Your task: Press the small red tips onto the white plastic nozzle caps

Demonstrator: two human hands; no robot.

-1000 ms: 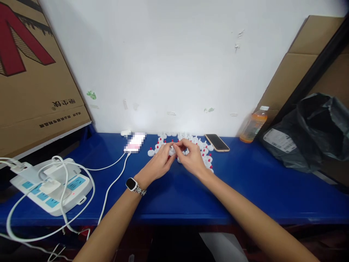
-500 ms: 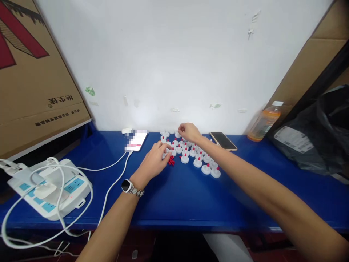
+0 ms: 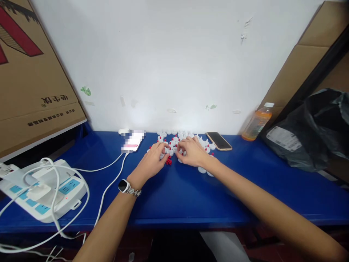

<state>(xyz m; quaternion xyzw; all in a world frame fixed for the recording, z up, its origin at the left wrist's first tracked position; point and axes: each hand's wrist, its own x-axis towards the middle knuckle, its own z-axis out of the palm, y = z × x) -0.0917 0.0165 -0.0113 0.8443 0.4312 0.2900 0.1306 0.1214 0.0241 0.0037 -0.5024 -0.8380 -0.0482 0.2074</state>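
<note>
Many white plastic nozzle caps, round-based and several with small red tips, stand in a cluster between and behind my hands; one white nozzle cap (image 3: 212,146) is at the right side. My left hand (image 3: 152,160), with a watch (image 3: 123,186) on the wrist, rests at the cluster's left edge, thumb and index finger curved and apart. Beside its thumb lies a small pile of loose red tips (image 3: 169,161). My right hand (image 3: 193,152) is closed, thumb and fingers bent around a white cap at the front of the cluster, mostly hidden by the fingers.
A lit phone (image 3: 133,141) on a cable lies left, and a dark phone (image 3: 219,141) right. A power strip (image 3: 46,196) with looping white cables fills the left. An orange-drink bottle (image 3: 256,123), black plastic bag (image 3: 308,127) and cardboard box (image 3: 35,80) flank the blue table (image 3: 185,200).
My right hand has come from the back row by the wall down to the front, near my left hand. My left hand has barely moved. The view has shifted slightly.
</note>
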